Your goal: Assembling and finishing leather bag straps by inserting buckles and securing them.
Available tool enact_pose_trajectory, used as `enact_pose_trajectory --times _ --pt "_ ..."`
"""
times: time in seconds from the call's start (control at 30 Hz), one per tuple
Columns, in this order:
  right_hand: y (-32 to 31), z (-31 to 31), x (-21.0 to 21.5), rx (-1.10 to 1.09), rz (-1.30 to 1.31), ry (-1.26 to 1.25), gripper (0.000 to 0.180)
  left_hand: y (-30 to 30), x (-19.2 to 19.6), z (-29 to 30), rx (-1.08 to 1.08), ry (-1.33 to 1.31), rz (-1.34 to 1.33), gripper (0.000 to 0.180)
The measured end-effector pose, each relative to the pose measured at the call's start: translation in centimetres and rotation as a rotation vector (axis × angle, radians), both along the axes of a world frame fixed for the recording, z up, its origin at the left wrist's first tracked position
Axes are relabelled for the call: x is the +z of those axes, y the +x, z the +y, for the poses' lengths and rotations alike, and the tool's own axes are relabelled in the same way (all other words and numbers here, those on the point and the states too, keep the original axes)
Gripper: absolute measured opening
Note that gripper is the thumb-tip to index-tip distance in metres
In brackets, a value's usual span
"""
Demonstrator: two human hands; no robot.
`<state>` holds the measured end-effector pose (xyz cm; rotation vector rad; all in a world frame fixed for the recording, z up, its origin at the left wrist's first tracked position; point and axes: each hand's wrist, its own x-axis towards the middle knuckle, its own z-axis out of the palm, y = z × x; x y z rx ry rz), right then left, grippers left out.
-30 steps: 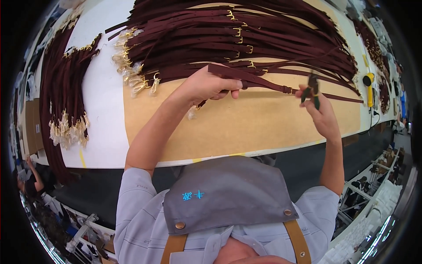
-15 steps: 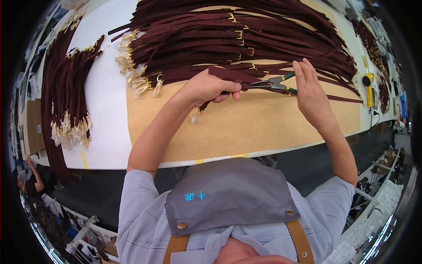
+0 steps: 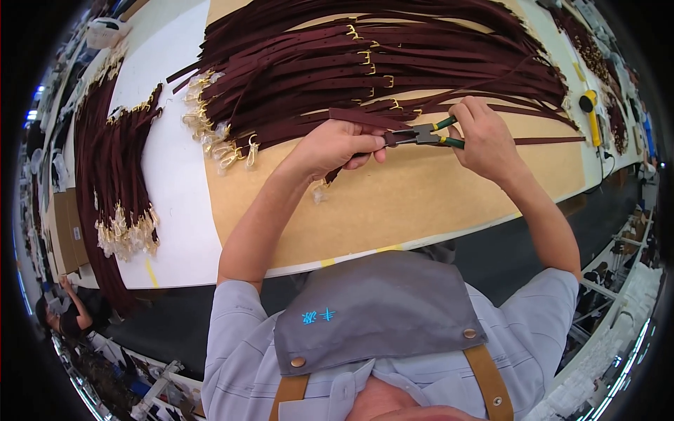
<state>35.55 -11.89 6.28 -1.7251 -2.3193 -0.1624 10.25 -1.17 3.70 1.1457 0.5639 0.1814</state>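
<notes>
1. The left hand grips a dark red strap.
2. The right hand holds green-handled pliers, their nose at the strap just beside the left thumb.
3. Beyond both hands lies a broad pile of buckled straps, partly over a tan sheet on the white bench.
4. A yellow-and-black tool lies at the right.

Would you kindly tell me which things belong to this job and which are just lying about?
Job: maroon strap in left hand; green-handled pliers in right hand; buckled straps alongside.

Lying about, seemingly: yellow tool; cardboard box; white basket.
</notes>
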Motion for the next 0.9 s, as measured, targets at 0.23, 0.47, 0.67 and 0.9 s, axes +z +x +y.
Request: enact_pose_trajectory --times 0.23,0.47,0.67,0.9 --pt "0.8 -0.2 -0.4 -0.022 -0.005 0.026 0.02 0.8 -0.1 -0.2 -0.006 0.025 0.036 0.011" --pt "1.1 -0.2 -1.7 0.029 0.029 -0.035 0.015 0.6 -1.2 -0.3 -0.007 -0.061 0.035 0.009" --pt "1.0 -2.4 -0.7 -0.065 -0.176 -0.142 0.024 1.1 -2.2 -0.8 -0.035 -0.014 0.122 0.008" --pt "13.5 -7.8 -5.0 -0.601 0.011 -0.193 0.03 1.3 -1.7 0.0 0.018 0.139 0.253 0.01"
